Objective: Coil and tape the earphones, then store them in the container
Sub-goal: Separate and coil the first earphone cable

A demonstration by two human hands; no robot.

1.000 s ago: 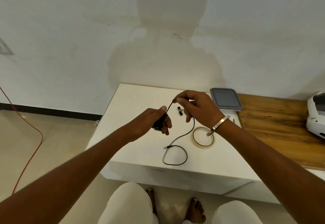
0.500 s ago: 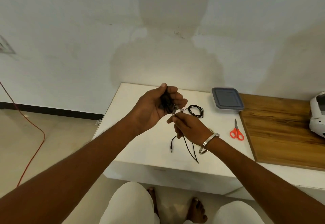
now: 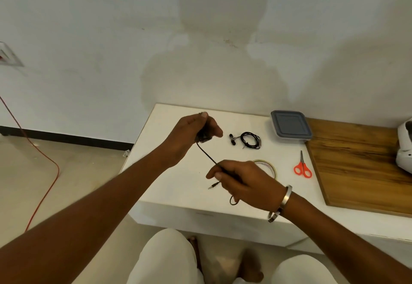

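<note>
My left hand (image 3: 191, 135) is raised above the white table (image 3: 178, 179) and closed around a small black bundle of earphone cable. From it a black cable (image 3: 207, 155) runs down and right into my right hand (image 3: 240, 180), which pinches it. The jack plug (image 3: 213, 186) dangles below my right fingers, and a small loop hangs under the palm. A second pair of black earphones (image 3: 249, 140) lies coiled on the table further back. The tape roll (image 3: 269, 166) lies partly hidden behind my right hand. The grey-lidded container (image 3: 289, 127) stands shut at the back right.
Orange-handled scissors (image 3: 302, 167) lie right of the tape. A wooden board (image 3: 356, 163) covers the table's right side, with a white device (image 3: 404, 150) at its far edge. A red cord (image 3: 40, 172) runs across the floor on the left. My knees are below the table's front edge.
My left hand has turned and stayed high with the bundle. My right hand has dropped down and right, pulling the cable straight between the hands. The plug end has lifted off the table.
</note>
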